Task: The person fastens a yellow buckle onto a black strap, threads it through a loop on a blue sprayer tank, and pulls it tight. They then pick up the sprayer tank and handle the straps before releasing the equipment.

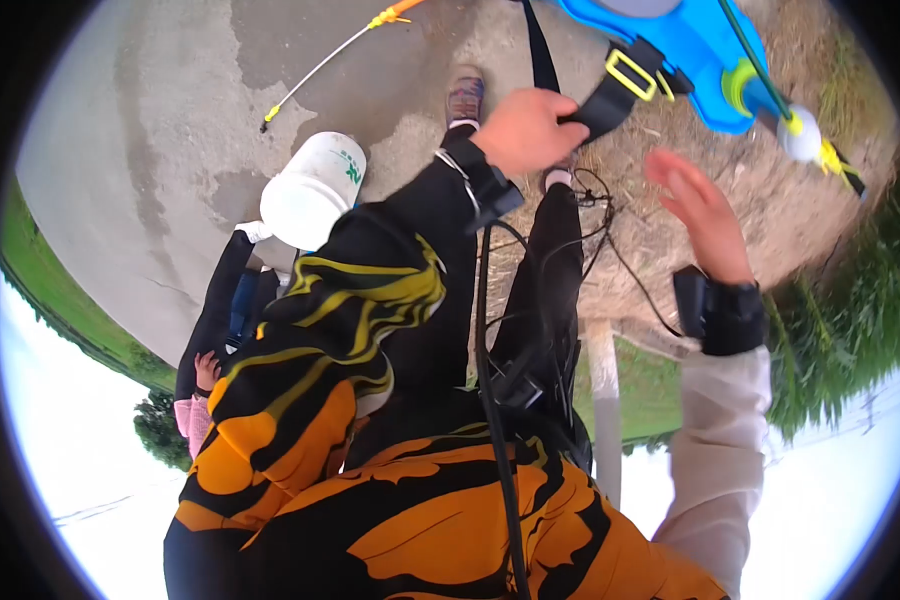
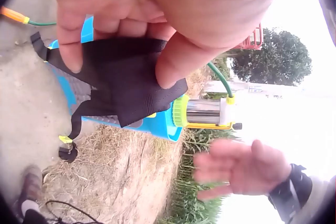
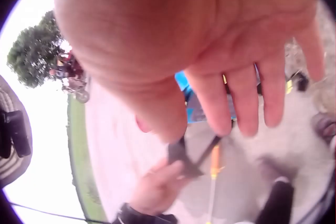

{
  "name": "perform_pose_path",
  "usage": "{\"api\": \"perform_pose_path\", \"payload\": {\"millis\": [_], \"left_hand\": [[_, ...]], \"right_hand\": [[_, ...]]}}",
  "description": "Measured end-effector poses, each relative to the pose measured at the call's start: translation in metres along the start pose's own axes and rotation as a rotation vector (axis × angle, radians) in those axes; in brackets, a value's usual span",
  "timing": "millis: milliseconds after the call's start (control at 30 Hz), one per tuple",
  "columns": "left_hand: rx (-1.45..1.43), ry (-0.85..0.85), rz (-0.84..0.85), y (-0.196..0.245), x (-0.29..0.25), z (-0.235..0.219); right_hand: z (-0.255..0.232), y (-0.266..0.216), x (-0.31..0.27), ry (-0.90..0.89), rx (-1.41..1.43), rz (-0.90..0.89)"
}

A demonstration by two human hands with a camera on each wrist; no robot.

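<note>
My left hand (image 1: pixel 530 130) grips a wide black shoulder strap (image 2: pixel 126 82), with the thumb on one side and the fingers on the other in the left wrist view. A yellow buckle (image 1: pixel 632 75) sits on the strap, which runs to a blue backpack sprayer (image 1: pixel 715 90) on the ground in front of me. The sprayer has a lime-green collar (image 2: pixel 180 111) and a green hose (image 2: pixel 221 79). My right hand (image 1: pixel 703 212) hangs in the air to the right of the strap, fingers extended, palm (image 3: pixel 226 35) bare and holding nothing.
A spray lance (image 1: pixel 320 68) with an orange handle (image 3: pixel 216 160) lies on the concrete, near a white bucket (image 1: pixel 310 190). Another person (image 1: pixel 210 310) stands at the left. Black cables (image 1: pixel 595 215) hang by my legs. Straw-covered soil (image 2: pixel 115 155) and tall green plants (image 1: pixel 830 330) border the right.
</note>
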State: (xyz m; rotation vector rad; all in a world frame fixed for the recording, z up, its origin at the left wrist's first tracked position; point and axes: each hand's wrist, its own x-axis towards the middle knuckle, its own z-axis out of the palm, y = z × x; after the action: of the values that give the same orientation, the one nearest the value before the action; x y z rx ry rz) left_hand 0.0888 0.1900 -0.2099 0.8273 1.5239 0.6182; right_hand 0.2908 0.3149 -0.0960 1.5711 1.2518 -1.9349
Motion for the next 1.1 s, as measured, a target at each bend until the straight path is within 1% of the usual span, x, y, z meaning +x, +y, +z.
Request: {"api": "perform_pose_path", "payload": {"millis": [33,67,100,167,200,233,267,300,333,367,400,500,600,700,733,767,800,867,900,1000,1033,1067,1100], "left_hand": [[0.018,-0.020,-0.006,0.003,-0.001,-0.004],[0.033,-0.036,-0.010,0.006,-0.002,-0.005],[0.037,-0.034,-0.001,0.005,-0.002,-0.003],[0.050,-0.028,0.015,0.002,0.001,0.000],[0.049,-0.041,-0.007,0.005,0.000,-0.001],[0.049,-0.054,-0.031,0.011,-0.001,-0.004],[0.050,-0.068,-0.055,0.016,-0.001,-0.007],[0.080,-0.066,-0.060,0.020,-0.003,-0.008],[0.077,-0.070,-0.050,0.018,-0.003,-0.007],[0.073,-0.073,-0.038,0.015,-0.002,-0.004],[0.070,-0.076,-0.029,0.015,-0.002,-0.003],[0.093,-0.058,-0.042,0.015,-0.004,-0.001],[0.094,-0.061,-0.076,0.016,-0.003,-0.006],[0.089,-0.104,-0.131,0.018,0.000,-0.005],[0.099,-0.111,-0.129,0.019,-0.001,-0.003],[0.110,-0.117,-0.124,0.019,0.000,-0.001],[0.121,-0.122,-0.117,0.020,0.002,0.002],[0.084,-0.088,-0.083,0.015,0.002,0.010],[0.067,-0.069,-0.070,0.013,0.001,0.012],[0.215,-0.102,-0.093,0.026,0.001,0.010],[0.202,-0.115,-0.114,0.028,-0.002,0.010],[0.188,-0.121,-0.130,0.030,-0.002,0.009],[0.173,-0.121,-0.137,0.033,0.001,0.006]], "right_hand": [[-0.024,0.013,-0.022,-0.098,-0.226,0.006],[-0.041,0.030,-0.051,-0.210,-0.315,0.070],[-0.055,0.046,-0.083,-0.270,-0.324,0.274],[-0.081,0.101,-0.155,-0.343,-0.378,0.530],[-0.091,0.131,-0.195,-0.357,-0.367,0.654],[-0.093,0.141,-0.229,-0.380,-0.399,0.728],[-0.092,0.153,-0.260,-0.371,-0.241,0.861],[-0.091,0.174,-0.290,-0.398,-0.197,0.928],[-0.089,0.204,-0.318,-0.387,-0.115,0.983],[-0.083,0.224,-0.332,-0.412,-0.101,0.929],[-0.076,0.228,-0.337,-0.438,-0.086,0.876],[-0.072,0.245,-0.314,-0.141,0.331,1.034],[-0.078,0.260,-0.299,-0.272,0.479,0.887],[-0.071,0.266,-0.306,-0.470,0.139,0.860],[-0.065,0.261,-0.307,-0.531,0.026,0.848],[-0.059,0.252,-0.309,-0.534,-0.126,0.932],[-0.058,0.256,-0.314,-0.567,-0.248,0.973],[-0.053,0.271,-0.329,-0.634,-0.497,1.046],[-0.051,0.287,-0.339,-0.645,-0.579,1.068],[-0.018,0.300,-0.348,-0.836,-0.665,1.083],[-0.005,0.302,-0.351,-0.868,-0.579,1.131],[0.007,0.300,-0.355,-0.917,-0.468,1.110],[0.024,0.295,-0.357,-0.957,-0.488,1.031]]}}
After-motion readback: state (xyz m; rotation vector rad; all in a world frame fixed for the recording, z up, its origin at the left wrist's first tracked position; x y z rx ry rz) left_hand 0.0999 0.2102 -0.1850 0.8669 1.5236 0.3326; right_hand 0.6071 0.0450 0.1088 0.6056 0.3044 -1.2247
